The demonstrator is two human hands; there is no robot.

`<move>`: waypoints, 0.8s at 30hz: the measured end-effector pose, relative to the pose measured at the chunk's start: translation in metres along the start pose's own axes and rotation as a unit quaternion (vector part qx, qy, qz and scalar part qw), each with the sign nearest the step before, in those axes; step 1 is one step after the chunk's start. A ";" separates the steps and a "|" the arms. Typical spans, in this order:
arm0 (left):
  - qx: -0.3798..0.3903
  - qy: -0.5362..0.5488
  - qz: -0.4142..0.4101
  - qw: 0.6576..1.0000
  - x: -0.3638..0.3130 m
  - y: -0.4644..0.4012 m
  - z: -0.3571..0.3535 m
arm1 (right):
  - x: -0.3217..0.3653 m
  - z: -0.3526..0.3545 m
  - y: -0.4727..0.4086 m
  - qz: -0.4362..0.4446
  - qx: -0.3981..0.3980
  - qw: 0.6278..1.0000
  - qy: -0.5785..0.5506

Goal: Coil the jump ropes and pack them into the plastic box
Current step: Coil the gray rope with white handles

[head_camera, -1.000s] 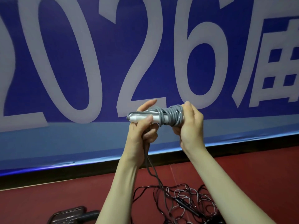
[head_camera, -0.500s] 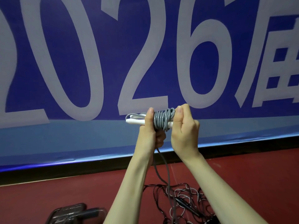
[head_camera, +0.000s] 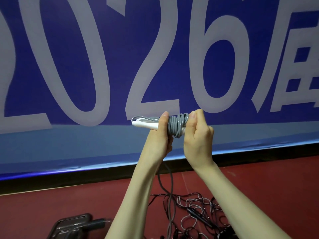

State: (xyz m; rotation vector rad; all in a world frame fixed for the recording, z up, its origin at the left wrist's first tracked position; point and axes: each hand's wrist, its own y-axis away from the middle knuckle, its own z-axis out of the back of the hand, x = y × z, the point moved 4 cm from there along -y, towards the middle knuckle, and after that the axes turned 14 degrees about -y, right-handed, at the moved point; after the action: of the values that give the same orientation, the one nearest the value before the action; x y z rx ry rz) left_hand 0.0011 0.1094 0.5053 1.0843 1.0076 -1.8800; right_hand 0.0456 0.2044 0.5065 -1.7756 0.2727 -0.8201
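In the head view, the left hand (head_camera: 158,141) grips the white plastic handles (head_camera: 146,125) of the grey jump rope (head_camera: 177,125), held up before the blue banner (head_camera: 69,66). The right hand (head_camera: 198,137) has its fingers (head_camera: 193,118) curled around the grey coils. The loose rope end hangs to the red floor (head_camera: 276,178), near a tangle of thin ropes (head_camera: 198,213) and a dark plastic box (head_camera: 74,225).

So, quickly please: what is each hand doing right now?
Left hand: holds the white handles of the grey jump rope.
Right hand: closed on the same rope's coil.
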 end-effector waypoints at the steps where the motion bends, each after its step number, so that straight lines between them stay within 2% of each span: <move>1: -0.006 -0.013 0.001 1.000 0.000 0.000 0.000 | -0.001 0.000 0.001 -0.001 0.002 1.000 0.003; 5: -0.004 -0.056 0.013 0.998 0.001 0.002 -0.002 | -0.005 0.004 0.000 0.009 0.007 1.000 0.020; 8: 0.054 -0.087 0.044 0.994 0.002 0.005 -0.010 | -0.012 0.016 -0.008 0.043 0.002 0.996 0.074; 11: 0.091 -0.220 0.010 0.971 -0.001 0.008 -0.012 | -0.020 0.031 -0.016 0.035 -0.007 0.992 0.120; 13: 0.073 -0.341 -0.046 0.936 -0.001 0.008 -0.010 | -0.024 0.038 -0.018 0.026 0.005 0.990 0.139; 18: -0.008 -0.498 -0.178 0.848 -0.011 0.010 0.002 | -0.036 0.047 -0.024 -0.061 0.085 0.982 0.156; 21: -0.028 -0.491 -0.218 0.843 -0.016 0.010 0.009 | -0.034 0.048 -0.027 -0.143 0.172 0.969 0.106; 24: -0.032 -0.455 -0.236 0.858 -0.014 0.012 0.012 | -0.031 0.047 -0.028 -0.194 0.241 0.948 0.072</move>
State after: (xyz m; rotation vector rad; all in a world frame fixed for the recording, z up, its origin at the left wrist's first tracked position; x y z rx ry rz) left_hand 0.0124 0.0966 0.5188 -0.1954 0.7652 -2.3320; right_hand 0.0471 0.2668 0.5121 -1.3204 -0.1837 -1.1861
